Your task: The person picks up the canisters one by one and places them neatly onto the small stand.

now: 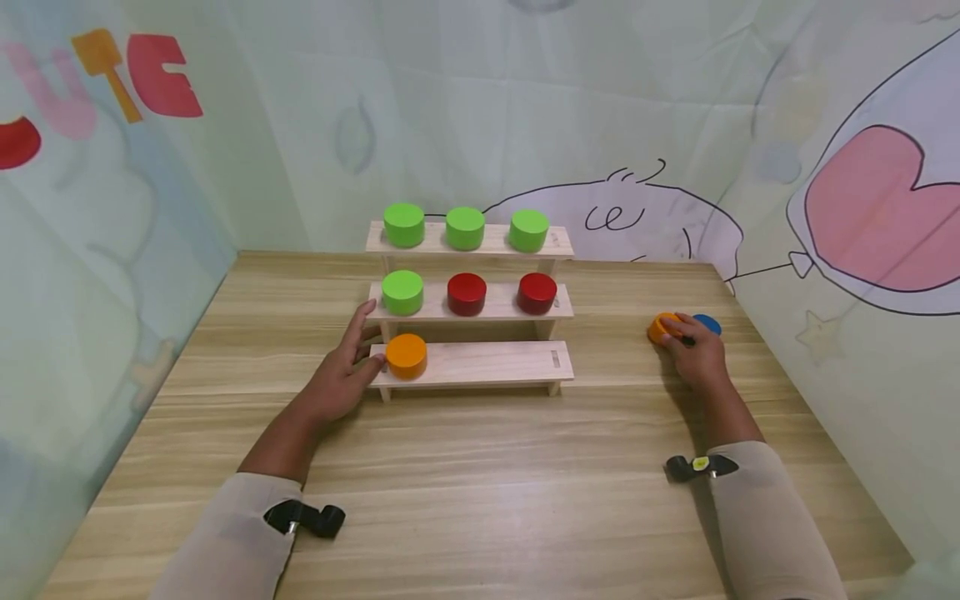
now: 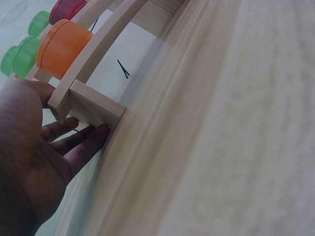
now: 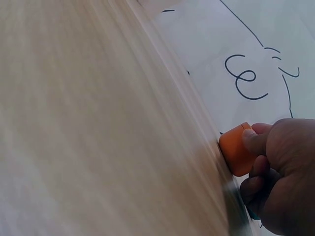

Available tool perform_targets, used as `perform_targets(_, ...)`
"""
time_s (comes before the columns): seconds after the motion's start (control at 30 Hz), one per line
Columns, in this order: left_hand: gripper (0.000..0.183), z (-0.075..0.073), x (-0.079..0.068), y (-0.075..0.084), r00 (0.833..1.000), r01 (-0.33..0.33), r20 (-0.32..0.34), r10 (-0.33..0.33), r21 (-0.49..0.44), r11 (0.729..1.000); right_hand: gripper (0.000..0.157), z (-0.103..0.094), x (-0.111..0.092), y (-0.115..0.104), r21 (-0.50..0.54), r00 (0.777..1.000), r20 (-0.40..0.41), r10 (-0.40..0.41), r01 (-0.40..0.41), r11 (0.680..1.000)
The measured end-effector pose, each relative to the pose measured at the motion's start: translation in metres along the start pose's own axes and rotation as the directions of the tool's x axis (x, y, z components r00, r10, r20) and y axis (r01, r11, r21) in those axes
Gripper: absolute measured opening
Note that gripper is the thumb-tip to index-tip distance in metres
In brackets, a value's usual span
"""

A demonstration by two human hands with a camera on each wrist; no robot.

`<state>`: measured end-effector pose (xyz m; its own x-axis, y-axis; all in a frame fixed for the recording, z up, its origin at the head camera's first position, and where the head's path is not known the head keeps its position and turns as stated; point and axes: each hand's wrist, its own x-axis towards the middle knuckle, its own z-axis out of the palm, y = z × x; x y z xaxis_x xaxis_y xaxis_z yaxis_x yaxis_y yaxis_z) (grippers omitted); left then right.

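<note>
A three-step wooden display stand (image 1: 491, 364) stands on the table, and my left hand (image 1: 341, 375) holds its left end. The left thumb lies on the bottom step beside an orange round block (image 1: 406, 357); in the left wrist view the other fingers (image 2: 88, 147) rest against the stand's leg (image 2: 96, 105). Off to the right, my right hand (image 1: 697, 354) pinches another orange round block (image 1: 663, 328) between thumb and fingers, low at the tabletop. A blue round block (image 1: 707, 323) is just behind that hand, partly hidden by it.
Three green blocks (image 1: 465, 228) line the top step. On the middle step are a green block (image 1: 402, 292) and two red blocks (image 1: 467, 294) (image 1: 537, 293). Printed cloth walls (image 1: 300, 125) close in the table (image 1: 450, 483) at the back and sides.
</note>
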<state>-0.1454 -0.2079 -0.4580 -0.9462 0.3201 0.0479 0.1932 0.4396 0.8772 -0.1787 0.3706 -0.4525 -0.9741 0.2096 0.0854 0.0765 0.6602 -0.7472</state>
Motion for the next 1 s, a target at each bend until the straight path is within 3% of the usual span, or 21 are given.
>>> perform_targets(0.17,0.081,0.0,0.0,0.0,1.0,-0.001,0.0,0.001,-0.005,1.0,0.041,0.001,-0.002,-0.002,0.002,0.999,-0.029,-0.026,0.026,1.0)
perform_targets(0.4,0.081,0.0,0.0,0.0,1.0,-0.001,-0.001,0.001,-0.006,1.0,0.046,0.003,-0.004,-0.011,0.067,0.995,-0.094,0.028,-0.022,0.997)
perform_targets(0.7,0.081,0.001,0.0,0.0,1.0,0.005,0.0,-0.005,-0.001,1.0,0.043,0.009,-0.008,-0.02,0.134,0.978,-0.206,-0.037,0.066,0.989)
perform_targets(1.0,0.082,0.001,0.0,0.0,1.0,0.005,0.0,-0.005,-0.011,1.0,0.041,0.014,-0.02,-0.04,0.163,0.961,-0.257,-0.102,0.147,0.976)
